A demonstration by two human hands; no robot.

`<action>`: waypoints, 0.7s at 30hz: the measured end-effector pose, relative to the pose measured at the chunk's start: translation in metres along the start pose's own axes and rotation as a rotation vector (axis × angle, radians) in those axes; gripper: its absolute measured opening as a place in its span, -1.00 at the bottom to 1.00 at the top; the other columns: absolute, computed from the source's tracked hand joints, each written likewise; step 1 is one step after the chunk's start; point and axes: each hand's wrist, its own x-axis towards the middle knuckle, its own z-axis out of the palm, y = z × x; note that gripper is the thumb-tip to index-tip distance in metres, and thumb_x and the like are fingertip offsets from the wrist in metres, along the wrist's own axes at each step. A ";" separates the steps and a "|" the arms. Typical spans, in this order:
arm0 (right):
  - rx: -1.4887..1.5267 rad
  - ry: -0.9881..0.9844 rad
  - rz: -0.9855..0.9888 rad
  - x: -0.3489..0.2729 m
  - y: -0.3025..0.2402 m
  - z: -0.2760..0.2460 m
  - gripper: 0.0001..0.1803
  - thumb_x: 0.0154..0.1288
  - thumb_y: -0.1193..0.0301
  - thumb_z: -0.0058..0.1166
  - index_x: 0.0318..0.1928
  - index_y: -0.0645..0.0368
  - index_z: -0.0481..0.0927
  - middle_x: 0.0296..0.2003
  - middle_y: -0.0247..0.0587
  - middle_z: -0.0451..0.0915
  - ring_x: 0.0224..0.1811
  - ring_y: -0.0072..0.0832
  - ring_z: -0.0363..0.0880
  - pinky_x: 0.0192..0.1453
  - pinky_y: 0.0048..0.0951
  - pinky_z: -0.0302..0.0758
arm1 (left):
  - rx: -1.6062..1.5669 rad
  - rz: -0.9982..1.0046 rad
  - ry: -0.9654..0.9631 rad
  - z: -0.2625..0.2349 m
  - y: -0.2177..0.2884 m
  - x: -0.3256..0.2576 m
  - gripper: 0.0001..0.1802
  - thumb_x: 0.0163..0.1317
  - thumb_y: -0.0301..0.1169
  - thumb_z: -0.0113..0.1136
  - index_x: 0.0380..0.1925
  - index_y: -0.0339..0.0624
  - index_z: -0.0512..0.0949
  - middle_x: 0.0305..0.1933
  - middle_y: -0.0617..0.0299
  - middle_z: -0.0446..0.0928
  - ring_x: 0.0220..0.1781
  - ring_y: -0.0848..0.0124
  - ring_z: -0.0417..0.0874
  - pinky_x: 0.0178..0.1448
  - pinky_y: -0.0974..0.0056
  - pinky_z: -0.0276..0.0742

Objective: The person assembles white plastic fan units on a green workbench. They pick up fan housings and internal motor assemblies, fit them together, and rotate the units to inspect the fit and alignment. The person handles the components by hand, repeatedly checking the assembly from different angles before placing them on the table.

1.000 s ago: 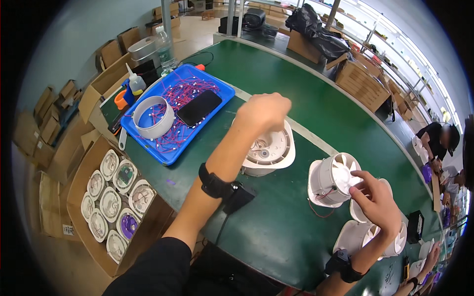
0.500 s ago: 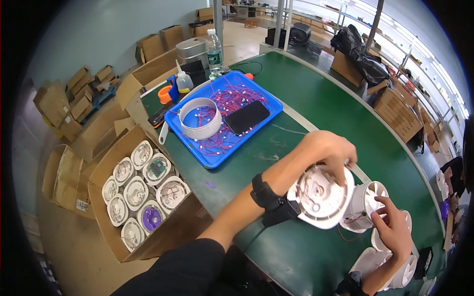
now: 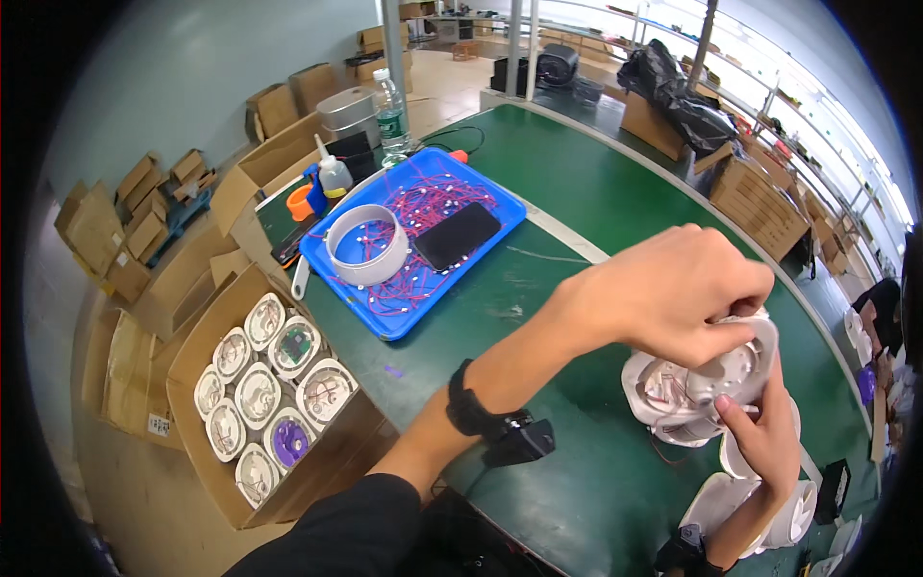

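Observation:
A white plastic housing [image 3: 748,370] with rounded corners is raised and tilted between my two hands. My left hand [image 3: 687,288] reaches across from the lower left, its fingers curled over the housing's upper edge. From below, my right hand [image 3: 769,438] grips the same housing, thumb on the near face and fingers behind it. Partly covered by it, a second white housing [image 3: 646,389] with thin wires inside stands on the green table [image 3: 567,462]. More white housings [image 3: 716,500] sit beside my right wrist.
A blue tray [image 3: 385,330] holds red wires, a white ring [image 3: 370,264] and a black phone [image 3: 457,237]. Left of the table, a cardboard box [image 3: 336,447] is filled with several white housings. A squeeze bottle [image 3: 334,175] and water bottle [image 3: 389,120] stand behind the tray.
My left hand has moved right, off the wired housing and onto the one at my right hand. That housing is now lifted and tilted. The view has shifted slightly.

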 end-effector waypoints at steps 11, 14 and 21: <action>0.631 0.185 -0.117 0.004 0.032 -0.007 0.05 0.06 -0.12 0.28 0.36 0.37 0.24 0.20 0.00 0.47 0.26 -0.31 0.47 0.31 -0.29 0.39 | -0.613 -0.317 0.241 -0.002 -0.001 0.006 -0.84 0.30 -0.43 0.27 -0.34 -0.28 0.51 -0.42 0.36 0.54 -0.39 0.69 0.48 -0.35 0.52 0.36; 0.881 0.223 -0.038 0.009 0.034 -0.008 -0.35 0.41 0.06 -0.05 0.26 0.35 0.40 0.07 -0.02 0.59 0.10 -0.37 0.60 0.18 -0.35 0.55 | -0.352 -0.418 0.245 -0.002 0.000 0.010 -0.60 0.21 -0.33 0.36 -0.08 -0.34 0.47 -0.17 0.16 0.57 -0.13 0.52 0.56 -0.13 0.40 0.47; 0.378 0.377 -0.169 0.018 0.000 0.008 -0.50 0.36 0.22 0.05 0.18 0.29 0.43 0.01 -0.11 0.57 -0.03 -0.49 0.52 0.10 -0.48 0.46 | 0.196 -0.176 -0.219 0.011 0.028 -0.008 0.29 -0.07 0.09 0.46 0.46 -0.40 -0.06 0.46 -0.43 0.05 0.51 -0.31 0.05 0.55 -0.09 0.03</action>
